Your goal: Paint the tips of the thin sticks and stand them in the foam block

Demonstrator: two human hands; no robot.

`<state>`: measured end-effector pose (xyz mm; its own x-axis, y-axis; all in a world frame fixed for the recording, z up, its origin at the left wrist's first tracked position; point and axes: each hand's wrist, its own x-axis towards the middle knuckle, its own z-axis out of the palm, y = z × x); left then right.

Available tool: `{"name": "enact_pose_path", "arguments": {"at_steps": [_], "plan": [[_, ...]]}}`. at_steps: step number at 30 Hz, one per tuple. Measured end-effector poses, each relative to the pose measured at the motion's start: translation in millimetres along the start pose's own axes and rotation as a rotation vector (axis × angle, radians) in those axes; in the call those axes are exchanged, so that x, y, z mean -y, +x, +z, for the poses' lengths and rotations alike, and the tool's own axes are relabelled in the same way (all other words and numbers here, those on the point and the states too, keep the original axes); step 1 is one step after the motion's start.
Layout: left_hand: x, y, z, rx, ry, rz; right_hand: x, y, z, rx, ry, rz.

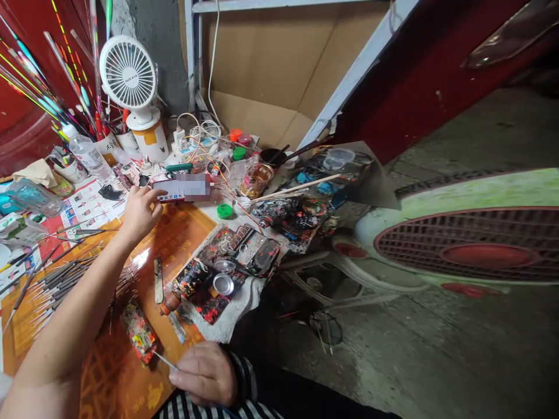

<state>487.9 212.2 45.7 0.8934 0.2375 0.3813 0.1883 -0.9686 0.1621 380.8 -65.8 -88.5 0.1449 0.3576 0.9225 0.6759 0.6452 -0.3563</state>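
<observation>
My left hand reaches across the table to a phone with a lit screen, its fingers apart and a fingertip at the screen's left end. Near the table's front edge my right hand is closed on a thin metal rod. The rod's far end meets a paint-spattered block on the orange mat. Many thin dark sticks lie on the mat, partly hidden behind my left forearm.
Behind the phone stand a white fan, a water bottle and cups of colourful rods. Paint-stained boxes and a round tin sit on the table's right part. A large floor fan is further right.
</observation>
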Motion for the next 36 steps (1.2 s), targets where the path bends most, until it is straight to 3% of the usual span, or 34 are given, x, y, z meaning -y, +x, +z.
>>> {"name": "enact_pose_path", "arguments": {"at_steps": [7,16,21,29,36], "plan": [[1.1,-5.3,7.3,0.016,0.016,0.004,0.6,0.4,-1.7,0.007,-0.009,0.002],[-7.5,8.3,14.2,0.036,0.027,0.061,0.6,-7.3,-0.5,0.001,-0.017,0.019],[-10.4,19.0,19.2,0.052,0.048,0.074,1.1,-11.1,-1.0,0.073,-0.044,0.026],[-16.6,30.2,22.9,0.103,0.063,0.05,-0.5,-0.1,-2.8,0.015,-0.038,-0.005],[-21.0,33.2,23.1,0.133,0.059,0.054,0.0,-8.6,-4.5,0.094,-0.055,0.01]]}}
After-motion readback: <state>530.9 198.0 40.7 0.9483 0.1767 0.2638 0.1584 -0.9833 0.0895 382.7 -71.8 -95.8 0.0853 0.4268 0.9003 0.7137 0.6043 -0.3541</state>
